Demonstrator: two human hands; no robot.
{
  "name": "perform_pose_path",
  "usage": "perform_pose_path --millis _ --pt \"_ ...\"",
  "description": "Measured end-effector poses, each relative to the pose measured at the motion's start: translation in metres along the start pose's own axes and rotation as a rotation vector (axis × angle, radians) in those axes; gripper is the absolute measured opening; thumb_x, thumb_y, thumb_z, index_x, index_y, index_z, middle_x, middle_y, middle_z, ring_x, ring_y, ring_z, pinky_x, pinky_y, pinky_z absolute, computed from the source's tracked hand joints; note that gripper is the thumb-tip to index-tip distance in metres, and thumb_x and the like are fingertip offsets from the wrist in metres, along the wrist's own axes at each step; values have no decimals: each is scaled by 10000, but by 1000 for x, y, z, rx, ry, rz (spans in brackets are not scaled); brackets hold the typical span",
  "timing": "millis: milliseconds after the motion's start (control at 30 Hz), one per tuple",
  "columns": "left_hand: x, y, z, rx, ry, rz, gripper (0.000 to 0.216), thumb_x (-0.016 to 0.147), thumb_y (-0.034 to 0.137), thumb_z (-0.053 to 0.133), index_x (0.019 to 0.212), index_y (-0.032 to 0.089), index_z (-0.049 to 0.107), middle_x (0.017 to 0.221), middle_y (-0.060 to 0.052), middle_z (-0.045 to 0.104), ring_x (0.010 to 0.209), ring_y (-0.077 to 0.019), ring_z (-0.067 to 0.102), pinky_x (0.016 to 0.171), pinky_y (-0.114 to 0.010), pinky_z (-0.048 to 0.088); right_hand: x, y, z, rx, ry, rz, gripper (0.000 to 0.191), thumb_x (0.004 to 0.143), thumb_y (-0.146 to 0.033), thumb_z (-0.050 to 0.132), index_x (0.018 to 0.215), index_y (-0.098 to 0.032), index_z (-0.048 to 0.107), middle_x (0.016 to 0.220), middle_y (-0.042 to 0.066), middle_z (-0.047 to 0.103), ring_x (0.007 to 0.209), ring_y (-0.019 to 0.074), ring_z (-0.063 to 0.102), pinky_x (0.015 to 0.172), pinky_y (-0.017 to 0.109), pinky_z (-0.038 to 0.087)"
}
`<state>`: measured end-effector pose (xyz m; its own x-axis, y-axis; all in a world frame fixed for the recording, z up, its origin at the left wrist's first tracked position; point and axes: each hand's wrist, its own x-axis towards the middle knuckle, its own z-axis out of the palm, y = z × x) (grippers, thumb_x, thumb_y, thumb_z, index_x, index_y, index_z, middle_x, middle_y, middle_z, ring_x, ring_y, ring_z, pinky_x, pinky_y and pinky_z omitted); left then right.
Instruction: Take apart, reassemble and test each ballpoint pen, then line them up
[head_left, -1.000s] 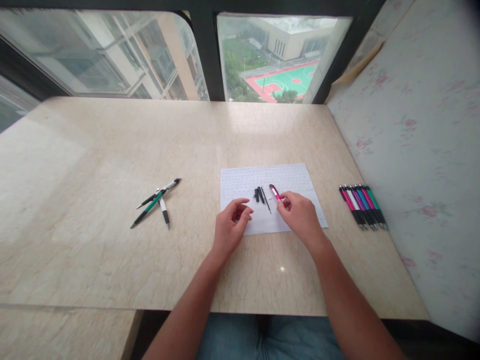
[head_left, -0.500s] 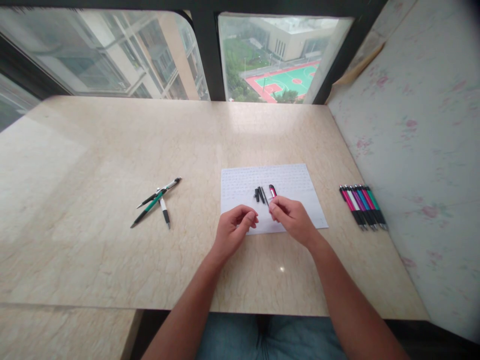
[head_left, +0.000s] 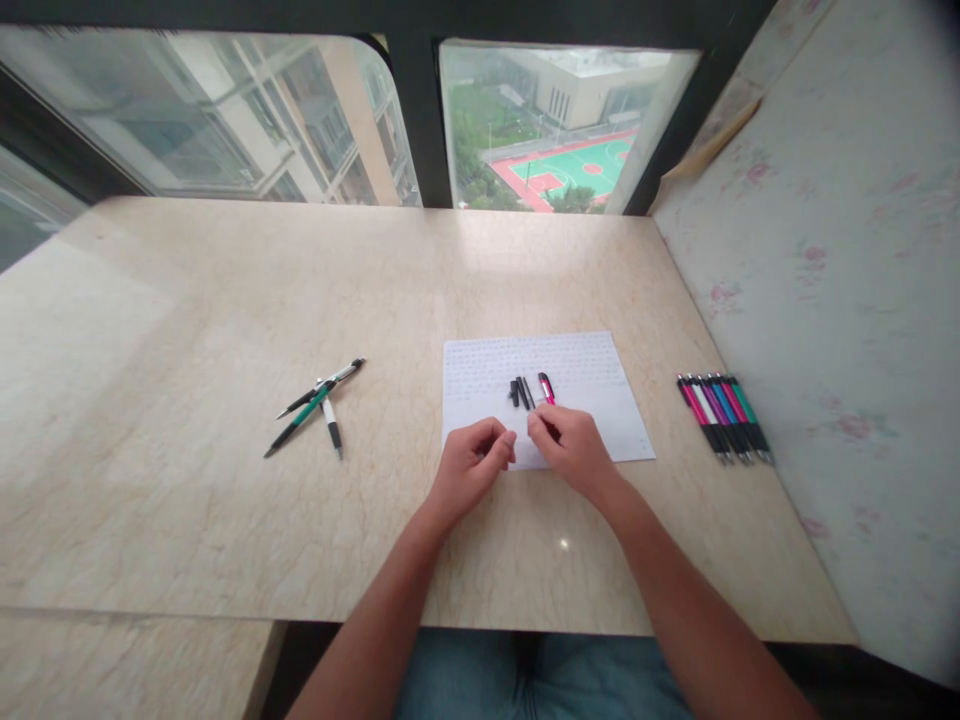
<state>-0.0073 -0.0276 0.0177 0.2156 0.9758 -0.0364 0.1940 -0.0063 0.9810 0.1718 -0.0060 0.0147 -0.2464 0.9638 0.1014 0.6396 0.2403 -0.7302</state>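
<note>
A white sheet of paper (head_left: 592, 385) with faint writing lies on the marble table. On it sit small black pen parts (head_left: 520, 391) and a pink pen barrel (head_left: 546, 387). My right hand (head_left: 568, 450) rests just below these parts, fingers pinched together at the thin refill end. My left hand (head_left: 471, 468) is curled beside it, thumb and fingers closed, nearly touching the right hand. What either pinch holds is too small to name.
Three pens (head_left: 315, 405) lie crossed on the table's left half. A row of several coloured pens (head_left: 721, 412) lies at the right, near a patterned wall (head_left: 840, 300). The table (head_left: 225, 300) ends at windows behind and at its front edge by my lap.
My right hand moved left from the pink barrel toward the black parts and my left hand. My left hand closed its fingers and shifted slightly right; the hands now almost meet.
</note>
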Motion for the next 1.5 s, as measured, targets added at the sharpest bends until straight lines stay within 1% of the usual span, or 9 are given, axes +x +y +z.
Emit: perform_pose_path --millis 100,300,433,567,733,900,1000,1133,1500 --pt "-1 0 0 2 2 7 349 913 419 563 678 167 616 614 -20 611 562 -124 549 558 -238 405 1 12 -4 -343 182 135 208 910 -356 511 805 -201 602 713 30 643 606 152 534 555 271 285" --pt "-1 1 0 18 -2 25 317 905 398 579 693 168 636 630 -23 618 571 -123 550 552 -234 408 2 21 -5 -595 130 237 135 882 -330 553 872 -201 589 803 65 675 581 153 537 514 287 201" --pt "0 2 0 -41 17 5 302 907 391 585 708 168 627 657 -27 633 593 -121 567 563 -230 424 3 20 -10 -542 182 256 121 866 -294 562 790 -203 584 768 46 669 594 155 545 528 284 241" --pt "2 0 1 -156 71 -26 225 901 384 608 850 167 643 769 -43 679 627 -120 596 592 -241 457 2 9 -10 -141 268 83 121 892 -289 563 819 -200 602 729 15 657 603 139 562 587 274 392" --pt "5 -3 2 -284 138 -37 231 857 380 678 954 173 647 826 -36 684 676 -126 620 639 -253 489 -4 -11 4 153 103 -205 103 921 -274 575 890 -191 628 749 12 640 607 119 553 581 253 442" --pt "7 -4 0 -282 241 -68 248 859 403 673 862 156 657 756 -36 689 637 -121 595 611 -246 461 -2 0 3 121 88 -267 131 954 -247 536 954 -192 654 833 32 667 664 132 570 630 269 469" --pt "9 -8 0 -362 258 -94 262 869 414 656 860 152 651 765 -44 699 614 -117 576 580 -244 438 4 17 -3 -70 240 -175 207 959 -173 478 1000 -181 681 918 67 682 775 170 608 743 318 492" --pt "11 -12 0 -422 237 -111 265 868 414 655 847 150 651 734 -39 686 615 -116 563 586 -244 430 9 33 -5 -303 191 -158 304 923 -96 467 1059 -206 715 1023 84 686 979 230 594 805 347 493" --pt "10 -12 0 -414 270 -120 293 860 443 663 846 152 640 707 -32 675 597 -112 554 589 -245 437 10 37 0 -430 138 -129 225 937 -147 528 1003 -217 731 965 60 692 956 217 574 753 310 475"
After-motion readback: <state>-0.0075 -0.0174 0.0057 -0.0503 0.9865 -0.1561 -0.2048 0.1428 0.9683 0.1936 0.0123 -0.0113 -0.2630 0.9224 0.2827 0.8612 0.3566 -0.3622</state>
